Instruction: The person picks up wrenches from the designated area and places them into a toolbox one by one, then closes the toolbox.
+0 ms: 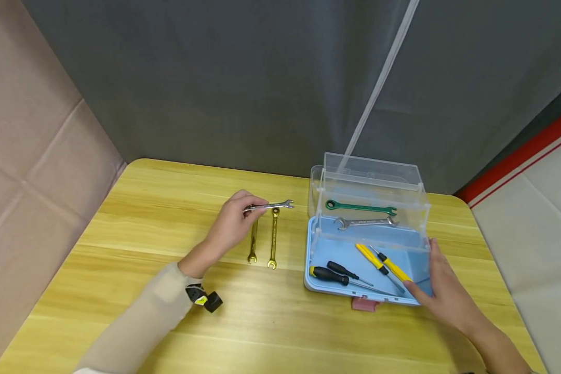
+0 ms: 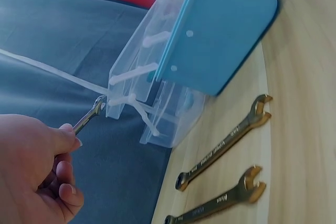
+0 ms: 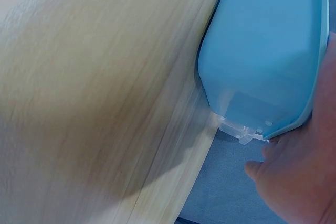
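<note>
My left hand [image 1: 231, 221] pinches a silver wrench [image 1: 281, 204] between thumb and fingers, above the table and left of a blue toolbox [image 1: 307, 267]. Below it two gold wrenches lie side by side: the right one [image 1: 274, 239] and the left one [image 1: 253, 241], partly covered by the hand. My right hand [image 1: 451, 296] grips the toolbox's right side, thumb over the rim and fingers along the outer wall. In the clear upper tray lie a green wrench [image 1: 362, 208] and another silver wrench [image 1: 366, 222]. The left wrist view shows the held wrench [image 2: 89, 116] with its open end outward.
Inside the toolbox lie a large black screwdriver [image 1: 329, 275], a small black screwdriver [image 1: 341, 269] and two yellow-handled tools, left [image 1: 368, 255] and right [image 1: 396, 267]. A clear lid [image 1: 374, 169] stands raised behind. A pink latch [image 1: 364, 304] hangs in front. A grey curtain [image 1: 215, 93] borders the table's back.
</note>
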`<state>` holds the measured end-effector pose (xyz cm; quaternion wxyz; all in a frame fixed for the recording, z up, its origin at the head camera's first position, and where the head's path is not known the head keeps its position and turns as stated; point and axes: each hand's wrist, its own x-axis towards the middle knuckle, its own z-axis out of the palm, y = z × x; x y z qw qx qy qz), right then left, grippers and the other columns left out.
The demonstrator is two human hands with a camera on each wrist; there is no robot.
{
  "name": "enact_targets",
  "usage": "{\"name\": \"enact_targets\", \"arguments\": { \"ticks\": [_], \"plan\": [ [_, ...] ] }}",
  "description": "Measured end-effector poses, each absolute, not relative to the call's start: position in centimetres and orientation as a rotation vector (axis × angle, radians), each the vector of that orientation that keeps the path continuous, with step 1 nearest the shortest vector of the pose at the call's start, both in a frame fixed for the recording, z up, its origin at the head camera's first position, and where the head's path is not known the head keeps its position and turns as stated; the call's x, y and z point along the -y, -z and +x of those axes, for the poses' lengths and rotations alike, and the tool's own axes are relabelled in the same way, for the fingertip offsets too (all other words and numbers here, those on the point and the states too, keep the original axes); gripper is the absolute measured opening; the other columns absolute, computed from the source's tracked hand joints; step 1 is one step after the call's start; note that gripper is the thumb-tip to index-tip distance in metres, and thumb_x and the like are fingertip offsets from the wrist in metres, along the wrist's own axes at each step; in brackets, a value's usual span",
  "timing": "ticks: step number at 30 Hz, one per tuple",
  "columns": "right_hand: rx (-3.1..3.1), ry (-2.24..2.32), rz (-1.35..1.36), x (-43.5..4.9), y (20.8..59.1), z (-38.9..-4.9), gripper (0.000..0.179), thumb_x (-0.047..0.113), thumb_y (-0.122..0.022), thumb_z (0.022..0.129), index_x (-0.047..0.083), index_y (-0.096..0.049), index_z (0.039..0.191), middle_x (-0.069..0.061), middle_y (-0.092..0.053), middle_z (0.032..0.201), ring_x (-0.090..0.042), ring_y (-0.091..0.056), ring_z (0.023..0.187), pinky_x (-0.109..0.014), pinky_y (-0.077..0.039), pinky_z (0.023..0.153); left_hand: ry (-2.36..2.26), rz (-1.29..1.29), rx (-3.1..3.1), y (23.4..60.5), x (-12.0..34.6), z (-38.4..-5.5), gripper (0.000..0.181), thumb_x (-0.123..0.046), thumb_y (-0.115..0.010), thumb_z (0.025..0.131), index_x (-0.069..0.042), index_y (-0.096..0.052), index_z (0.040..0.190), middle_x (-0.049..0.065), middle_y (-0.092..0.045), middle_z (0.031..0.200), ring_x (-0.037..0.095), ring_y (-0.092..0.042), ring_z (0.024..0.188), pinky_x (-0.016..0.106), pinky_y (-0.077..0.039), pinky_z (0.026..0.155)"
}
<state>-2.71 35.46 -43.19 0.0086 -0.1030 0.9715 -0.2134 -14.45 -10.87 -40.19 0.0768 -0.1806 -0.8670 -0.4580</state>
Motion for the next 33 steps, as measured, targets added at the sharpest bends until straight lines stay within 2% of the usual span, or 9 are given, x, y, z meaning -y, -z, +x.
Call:
{"name": "enact_targets", "arguments": {
  "ticks": [22, 33],
  "plan": [
    [-3.036, 0.677, -0.325, -35.6, 43.2, -2.8, 0.108, 0.033, -0.068, 0.097, -0.001, 0.014, 0.159, -0.034, 0.005, 0.164, -0.056, -0.006, 0.149, -0.069, -0.009, 0.116, 1.478, -0.682, 2.536, 39.1, 6.6, -14.9, 0.015, -0.011, -0.069, 0.098, -0.004, -0.076, 0.11, 0.004, -0.06, 0.097, 0.015, -0.054, 0.079, 0.026, -0.052, 0.07],
    [-3.019, 0.66, -0.288, -35.5, 43.1, -2.9, 0.11, 0.035, -0.068, 0.097, -0.001, 0.016, 0.159, -0.033, 0.006, 0.164, -0.057, -0.009, 0.147, -0.074, -0.016, 0.111, 1.489, -0.748, 2.528, 38.6, 3.9, -15.1, 0.016, -0.012, -0.07, 0.098, -0.004, -0.076, 0.11, 0.006, -0.063, 0.101, 0.015, -0.057, 0.085, 0.024, -0.053, 0.075]
  ]
}}
